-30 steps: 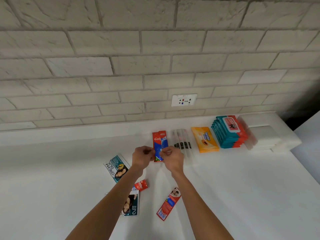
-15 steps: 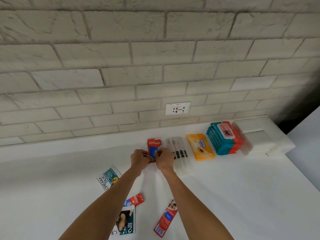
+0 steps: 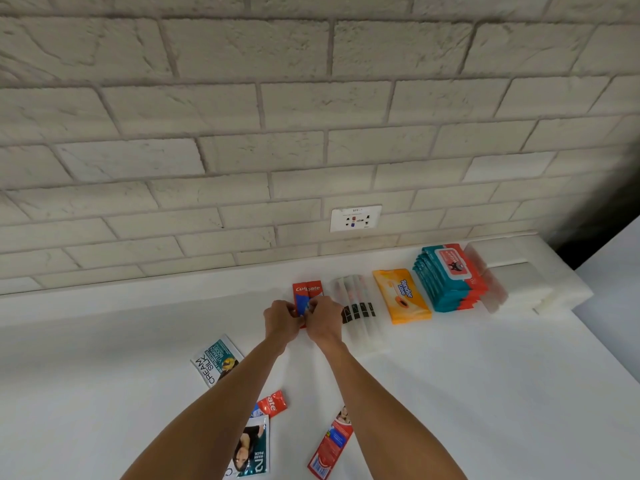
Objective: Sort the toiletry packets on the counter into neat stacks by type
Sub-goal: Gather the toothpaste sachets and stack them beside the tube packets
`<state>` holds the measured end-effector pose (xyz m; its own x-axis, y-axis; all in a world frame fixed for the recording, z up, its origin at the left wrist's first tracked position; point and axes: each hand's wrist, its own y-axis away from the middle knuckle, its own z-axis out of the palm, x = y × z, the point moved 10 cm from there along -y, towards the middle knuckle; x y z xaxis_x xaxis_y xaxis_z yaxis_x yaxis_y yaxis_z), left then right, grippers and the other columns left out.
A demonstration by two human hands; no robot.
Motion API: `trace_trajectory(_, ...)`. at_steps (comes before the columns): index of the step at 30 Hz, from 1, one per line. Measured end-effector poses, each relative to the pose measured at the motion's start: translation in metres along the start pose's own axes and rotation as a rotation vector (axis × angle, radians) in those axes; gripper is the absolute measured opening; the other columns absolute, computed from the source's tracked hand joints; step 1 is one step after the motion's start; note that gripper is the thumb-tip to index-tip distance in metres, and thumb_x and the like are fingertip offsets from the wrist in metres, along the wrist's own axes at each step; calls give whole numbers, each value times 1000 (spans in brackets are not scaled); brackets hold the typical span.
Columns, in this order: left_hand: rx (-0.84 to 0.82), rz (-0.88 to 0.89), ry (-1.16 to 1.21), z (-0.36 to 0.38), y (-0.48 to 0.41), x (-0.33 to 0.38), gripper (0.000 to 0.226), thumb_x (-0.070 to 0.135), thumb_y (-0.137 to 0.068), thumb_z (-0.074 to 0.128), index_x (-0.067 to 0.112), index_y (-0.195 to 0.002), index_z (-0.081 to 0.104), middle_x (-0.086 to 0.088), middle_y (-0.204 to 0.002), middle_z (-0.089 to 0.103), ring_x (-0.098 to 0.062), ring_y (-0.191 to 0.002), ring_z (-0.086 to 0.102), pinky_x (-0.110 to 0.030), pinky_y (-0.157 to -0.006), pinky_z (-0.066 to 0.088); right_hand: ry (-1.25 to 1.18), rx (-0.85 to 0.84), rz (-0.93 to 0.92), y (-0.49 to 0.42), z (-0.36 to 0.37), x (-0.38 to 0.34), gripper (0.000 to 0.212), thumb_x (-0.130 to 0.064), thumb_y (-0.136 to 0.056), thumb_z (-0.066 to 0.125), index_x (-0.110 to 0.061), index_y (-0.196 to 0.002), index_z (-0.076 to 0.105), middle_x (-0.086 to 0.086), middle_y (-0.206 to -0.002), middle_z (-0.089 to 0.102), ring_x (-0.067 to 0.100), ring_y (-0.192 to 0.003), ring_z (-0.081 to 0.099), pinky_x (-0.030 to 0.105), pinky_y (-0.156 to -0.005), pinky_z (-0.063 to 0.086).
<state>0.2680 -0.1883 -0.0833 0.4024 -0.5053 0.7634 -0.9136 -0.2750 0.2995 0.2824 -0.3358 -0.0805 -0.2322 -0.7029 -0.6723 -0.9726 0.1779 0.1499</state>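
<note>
**A:** What is lying nearest on the worktop (image 3: 485,393)?

**B:** A long red toothpaste sachet (image 3: 330,445) and a teal conditioner sachet (image 3: 254,450) are lying at the near edge. A small red sachet (image 3: 274,403) is peeking out just past them, beside the left forearm. A second conditioner sachet (image 3: 214,358) is sitting farther left.

**A:** What are the hands doing?

**B:** The left hand (image 3: 282,318) and the right hand (image 3: 323,320) are meeting with fingers curled. Both are pinching the lower end of the Colgate packets (image 3: 307,289), which are lying flat near the wall.

**A:** And beyond?

**B:** To the right, clear toothbrush packets (image 3: 360,306), an orange wipes pack (image 3: 401,296) and a teal wipes stack (image 3: 450,275) are sitting in a row. A wall socket (image 3: 355,218) is showing on the brick above.
</note>
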Motion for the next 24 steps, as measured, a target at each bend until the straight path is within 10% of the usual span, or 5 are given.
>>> trace_trajectory(16, 0, 85, -127, 6, 1, 3, 8, -4, -85, 64, 1, -85, 70, -8, -84, 69, -22, -76, 67, -37, -75, 61, -8, -10, -47, 3, 0, 2, 7, -15, -98, 70, -15, -93, 65, -2, -95, 69, 10, -79, 65, 12, -64, 46)
trace_trajectory(24, -40, 168, -244, 11, 0, 9, 36, 18, -76, 88, 7, -103, 68, -8, -102, 64, -14, -86, 56, -19, -67, 42, 58, 3, 2, -3, -11, 18, 51, -25, -94, 75, -15, -138, 53, 7, -136, 56, 20, -121, 59, 30, -89, 56)
